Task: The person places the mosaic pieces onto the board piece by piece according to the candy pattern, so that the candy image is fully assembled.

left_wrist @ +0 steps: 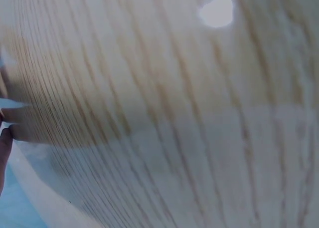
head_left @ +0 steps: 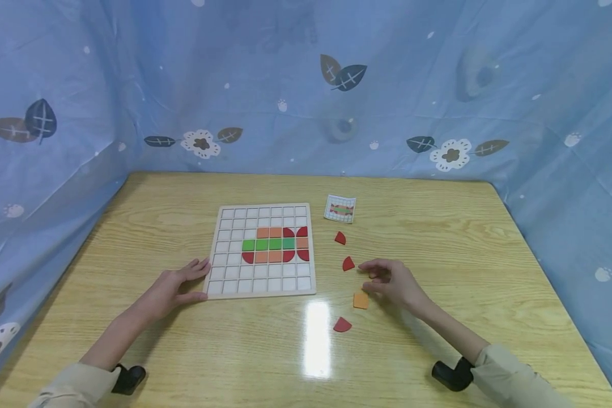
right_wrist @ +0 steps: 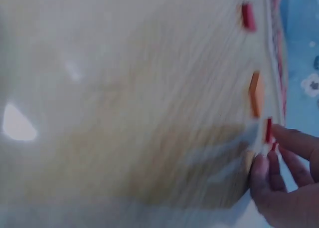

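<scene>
In the head view, my left hand rests at the left edge of a white grid board, its fingers extended along the rim. Green squares, orange squares and red quarter-circle tiles lie in the grid cells. My right hand is low over the table right of the board, thumb and fingers curled round an orange piece that they mostly hide. A loose orange square lies just below its thumb, and a red quarter-circle sits left of its index fingertip.
Another red quarter-circle lies farther back, and one nearer the front. Behind them is a small card printed with a red, orange and green grid pattern. Blue patterned cloth hangs around the wooden table.
</scene>
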### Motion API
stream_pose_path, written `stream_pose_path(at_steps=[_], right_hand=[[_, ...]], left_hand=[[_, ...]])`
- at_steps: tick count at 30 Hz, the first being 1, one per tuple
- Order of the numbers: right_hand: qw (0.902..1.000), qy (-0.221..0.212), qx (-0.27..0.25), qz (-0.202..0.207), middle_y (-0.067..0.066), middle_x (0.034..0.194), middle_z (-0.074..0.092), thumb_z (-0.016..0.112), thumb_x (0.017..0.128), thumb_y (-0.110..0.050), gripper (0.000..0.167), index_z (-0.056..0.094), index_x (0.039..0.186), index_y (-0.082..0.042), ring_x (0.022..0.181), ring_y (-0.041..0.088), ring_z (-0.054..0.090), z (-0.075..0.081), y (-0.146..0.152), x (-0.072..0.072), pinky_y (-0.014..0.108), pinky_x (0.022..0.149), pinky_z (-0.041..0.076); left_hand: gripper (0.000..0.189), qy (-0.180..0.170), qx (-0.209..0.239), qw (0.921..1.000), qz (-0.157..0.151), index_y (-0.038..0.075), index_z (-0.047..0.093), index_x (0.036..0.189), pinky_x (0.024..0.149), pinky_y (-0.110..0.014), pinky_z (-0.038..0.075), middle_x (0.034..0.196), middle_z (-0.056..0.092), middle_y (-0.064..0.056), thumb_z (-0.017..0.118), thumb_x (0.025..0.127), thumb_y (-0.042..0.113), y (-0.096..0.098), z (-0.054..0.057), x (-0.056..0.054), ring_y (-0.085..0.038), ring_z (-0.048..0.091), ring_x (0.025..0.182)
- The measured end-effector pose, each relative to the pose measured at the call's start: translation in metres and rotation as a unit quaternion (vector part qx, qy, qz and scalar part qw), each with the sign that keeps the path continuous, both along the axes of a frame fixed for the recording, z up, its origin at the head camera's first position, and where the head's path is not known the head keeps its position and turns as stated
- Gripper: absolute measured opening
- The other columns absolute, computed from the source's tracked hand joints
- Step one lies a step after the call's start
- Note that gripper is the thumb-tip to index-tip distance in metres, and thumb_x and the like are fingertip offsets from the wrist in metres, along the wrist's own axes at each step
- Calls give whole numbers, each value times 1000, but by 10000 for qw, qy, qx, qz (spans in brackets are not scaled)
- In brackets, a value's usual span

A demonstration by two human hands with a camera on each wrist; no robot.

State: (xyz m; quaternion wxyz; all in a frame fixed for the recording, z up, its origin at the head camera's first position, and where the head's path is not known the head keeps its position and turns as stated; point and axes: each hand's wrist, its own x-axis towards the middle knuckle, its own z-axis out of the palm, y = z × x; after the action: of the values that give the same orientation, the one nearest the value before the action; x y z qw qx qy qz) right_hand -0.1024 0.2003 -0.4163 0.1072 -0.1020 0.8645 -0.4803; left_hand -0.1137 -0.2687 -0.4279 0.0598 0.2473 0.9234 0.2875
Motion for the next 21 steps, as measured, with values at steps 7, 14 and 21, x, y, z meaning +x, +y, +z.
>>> stream_pose_path(at_steps=[7, 14, 21], right_hand=[[9987, 430, 29, 271, 19, 106, 68, 71, 85, -1, 30, 65, 113, 8, 83, 20, 62, -6, 5, -34, 19, 68, 51], [9952, 951, 190, 122, 18, 102, 69, 73, 84, -2, 31, 67, 113, 6, 87, 27, 65, -13, -9, -68, 24, 70, 55], [9894, 1361, 449, 246, 22, 105, 67, 76, 80, 0, 32, 69, 110, 7, 92, 32, 67, -16, -26, -88, 36, 77, 57]], left_hand=[[68, -155, -17, 9998, 91, -5, 50, 135, 103, -55, 32, 142, 44, -20, 76, 80, 24, -2, -5, -1, -44, 36, 133], [68, -262, 20, 9996, 120, -5, 49, 136, 104, -56, 31, 143, 42, -21, 76, 81, 24, -2, -4, 0, -44, 34, 134], [67, -249, 48, 9996, 157, -7, 49, 135, 103, -60, 30, 143, 42, -22, 76, 80, 22, 0, 1, 2, -46, 34, 133]])
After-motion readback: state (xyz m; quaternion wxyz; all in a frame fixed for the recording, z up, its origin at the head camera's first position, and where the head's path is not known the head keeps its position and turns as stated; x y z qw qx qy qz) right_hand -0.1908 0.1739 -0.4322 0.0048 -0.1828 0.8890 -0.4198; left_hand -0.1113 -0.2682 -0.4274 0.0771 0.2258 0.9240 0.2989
